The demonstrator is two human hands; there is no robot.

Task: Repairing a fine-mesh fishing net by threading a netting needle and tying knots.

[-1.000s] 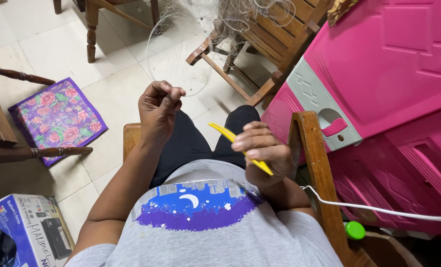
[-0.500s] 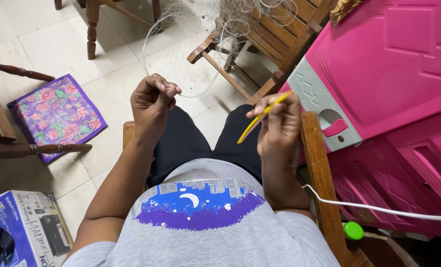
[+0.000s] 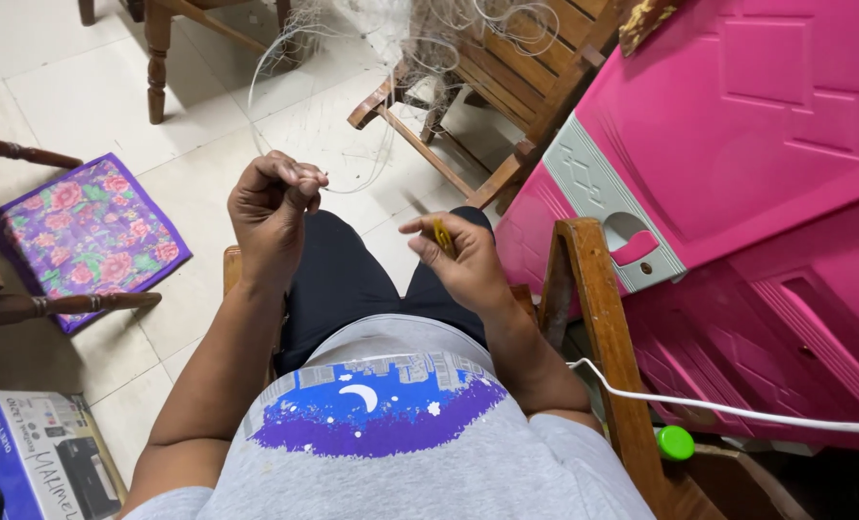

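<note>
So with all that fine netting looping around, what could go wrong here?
The thin net line pinched in the left hand trails in loose loops toward the wooden chair, so it might snag there or tangle. The yellow needle is mostly hidden in the right hand and could slip from that grip.

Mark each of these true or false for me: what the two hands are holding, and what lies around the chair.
1. The left hand pinches thin pale line of a fishing net. True.
2. The right hand holds a red pair of scissors. False: it holds a small yellow tool, mostly hidden by the fingers.
3. A floral purple cushion lies on the tiled floor at the left. True.
4. The cushion rests on the person's lap. False: it is on the floor, apart from the person.
5. A green cap sits low beside the wooden chair arm. True.
</note>
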